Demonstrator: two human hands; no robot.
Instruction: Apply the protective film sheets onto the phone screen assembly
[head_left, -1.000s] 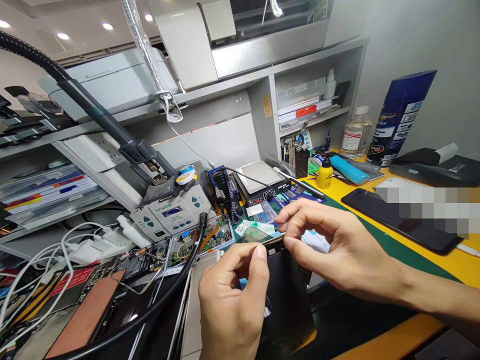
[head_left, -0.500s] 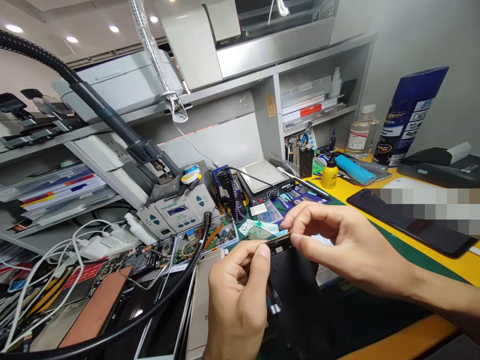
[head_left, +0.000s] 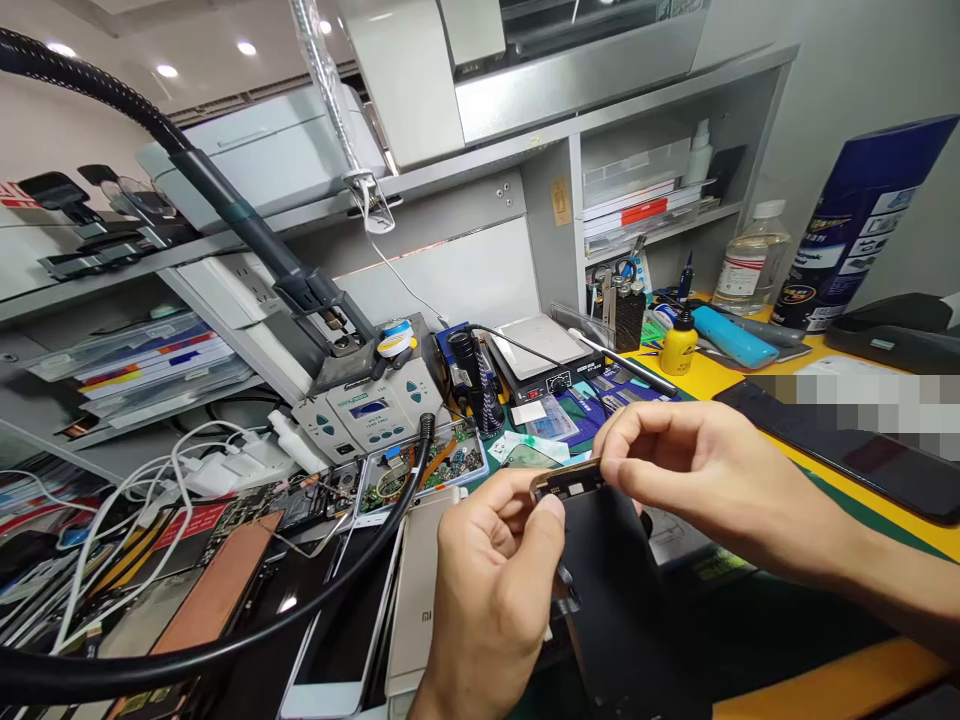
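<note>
Between my hands stands a black phone screen (head_left: pixel 615 590), tilted, with its dark flat side toward me. Along its top edge runs a strip with small pale parts, and a flex cable shows near its left side. My left hand (head_left: pixel 499 570) pinches the upper left corner between thumb and fingers. At the upper right corner, my right hand (head_left: pixel 697 465) grips the edge with thumb and fingertips. The panel's lower end runs out of view at the bottom. A gold phone back cover (head_left: pixel 416 590) lies just left of my left hand.
A black hose (head_left: pixel 360 580) crosses the left side over phones and a tray of circuit boards (head_left: pixel 457 460). Behind are a soldering station (head_left: pixel 367 405) and a heating plate (head_left: pixel 536 350). On the right are a yellow bottle (head_left: pixel 679 345) and a black phone (head_left: pixel 847 450).
The view has swung a little left, so the bench appears shifted right. Both hands keep their grip, and more of the strip along the phone screen's top edge now shows.
</note>
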